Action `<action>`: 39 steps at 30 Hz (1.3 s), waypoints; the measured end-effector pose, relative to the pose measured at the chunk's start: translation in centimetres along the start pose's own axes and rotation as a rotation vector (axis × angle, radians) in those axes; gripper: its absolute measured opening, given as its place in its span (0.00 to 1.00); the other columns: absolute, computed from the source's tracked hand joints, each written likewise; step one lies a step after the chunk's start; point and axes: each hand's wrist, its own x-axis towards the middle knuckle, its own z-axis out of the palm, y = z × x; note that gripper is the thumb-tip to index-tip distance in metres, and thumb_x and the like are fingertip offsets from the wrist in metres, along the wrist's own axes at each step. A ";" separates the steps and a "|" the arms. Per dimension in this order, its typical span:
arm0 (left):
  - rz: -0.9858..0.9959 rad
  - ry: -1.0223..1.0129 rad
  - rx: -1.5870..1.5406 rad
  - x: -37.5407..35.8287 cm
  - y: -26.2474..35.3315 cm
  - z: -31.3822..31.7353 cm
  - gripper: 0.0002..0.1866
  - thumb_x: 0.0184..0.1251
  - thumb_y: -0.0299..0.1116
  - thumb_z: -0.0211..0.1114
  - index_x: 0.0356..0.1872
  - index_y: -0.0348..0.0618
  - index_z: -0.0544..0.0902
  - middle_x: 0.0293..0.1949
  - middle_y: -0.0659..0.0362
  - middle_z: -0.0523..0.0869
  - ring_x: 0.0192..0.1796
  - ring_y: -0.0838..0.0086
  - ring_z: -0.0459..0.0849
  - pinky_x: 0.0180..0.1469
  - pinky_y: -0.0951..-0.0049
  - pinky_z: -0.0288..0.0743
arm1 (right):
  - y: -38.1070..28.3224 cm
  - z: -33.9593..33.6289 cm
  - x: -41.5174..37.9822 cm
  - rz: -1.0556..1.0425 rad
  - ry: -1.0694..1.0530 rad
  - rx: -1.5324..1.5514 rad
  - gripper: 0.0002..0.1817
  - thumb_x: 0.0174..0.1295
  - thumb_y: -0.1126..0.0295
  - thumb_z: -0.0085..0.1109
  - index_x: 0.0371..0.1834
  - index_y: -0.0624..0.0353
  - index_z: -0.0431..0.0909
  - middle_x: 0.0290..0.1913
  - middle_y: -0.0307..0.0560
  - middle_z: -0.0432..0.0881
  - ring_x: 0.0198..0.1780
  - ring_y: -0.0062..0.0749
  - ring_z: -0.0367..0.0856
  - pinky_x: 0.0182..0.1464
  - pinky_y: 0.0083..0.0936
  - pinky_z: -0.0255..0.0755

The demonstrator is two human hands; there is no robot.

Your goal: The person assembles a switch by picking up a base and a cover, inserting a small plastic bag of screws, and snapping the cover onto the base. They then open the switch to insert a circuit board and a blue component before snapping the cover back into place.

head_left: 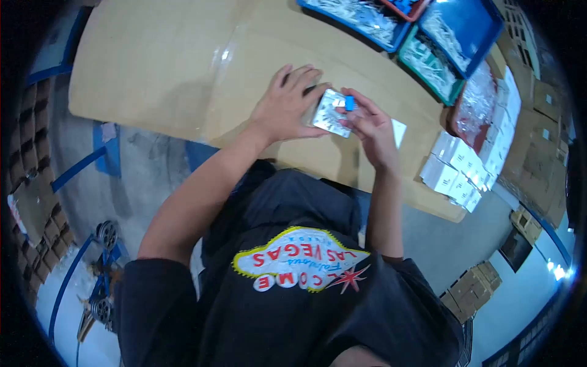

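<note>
A small, shiny silver-white box [331,112] sits on the brown table in front of me, its face patterned and glossy. My left hand [287,104] grips it from the left, thumb at the near edge and index finger at the far edge, with the other fingers spread over the table. My right hand [374,125] is at the box's right side, pinching a small blue piece [350,103] between thumb and fingers above the box. The exact kind of the blue piece is too small to tell. Partly behind my right wrist lies a white card or box [398,131].
Blue tray [373,38], green tray [452,98] and red tray [418,13] hold small parts at the far right. Several white boxes [455,168] are stacked at the table's right end, beside clear plastic bags [476,107]. Cardboard cartons [472,290] stand on the floor.
</note>
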 end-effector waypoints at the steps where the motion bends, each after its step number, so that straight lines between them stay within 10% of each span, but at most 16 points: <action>1: -0.003 -0.014 0.022 0.0 0.0 0.1 0.48 0.52 0.69 0.71 0.73 0.54 0.74 0.72 0.52 0.71 0.80 0.58 0.62 0.82 0.44 0.47 | 0.0 0.0 -0.2 -0.009 0.028 -0.067 0.27 0.71 0.79 0.59 0.74 0.68 0.71 0.65 0.53 0.82 0.58 0.33 0.87 0.60 0.28 0.82; 14: -0.016 -0.014 0.054 -0.5 0.0 0.1 0.49 0.54 0.69 0.71 0.74 0.55 0.72 0.73 0.51 0.70 0.81 0.58 0.62 0.83 0.45 0.46 | 0.2 1.9 1.4 -0.128 0.240 -0.711 0.16 0.62 0.77 0.72 0.53 0.63 0.84 0.52 0.45 0.88 0.48 0.29 0.86 0.52 0.28 0.81; 16: -0.014 -0.009 0.067 -0.6 -0.2 0.3 0.49 0.54 0.70 0.70 0.74 0.54 0.72 0.73 0.51 0.70 0.81 0.59 0.62 0.83 0.45 0.46 | 0.8 1.8 2.1 -0.535 0.193 -1.104 0.16 0.59 0.72 0.76 0.50 0.60 0.86 0.47 0.47 0.89 0.49 0.38 0.85 0.52 0.33 0.79; 39: -0.010 -0.011 0.108 -0.7 -0.3 0.5 0.47 0.58 0.71 0.66 0.72 0.50 0.74 0.73 0.52 0.71 0.81 0.61 0.61 0.83 0.47 0.47 | 3.3 1.2 2.7 -0.670 0.196 -1.320 0.19 0.60 0.62 0.74 0.53 0.55 0.87 0.56 0.45 0.87 0.60 0.44 0.81 0.63 0.42 0.71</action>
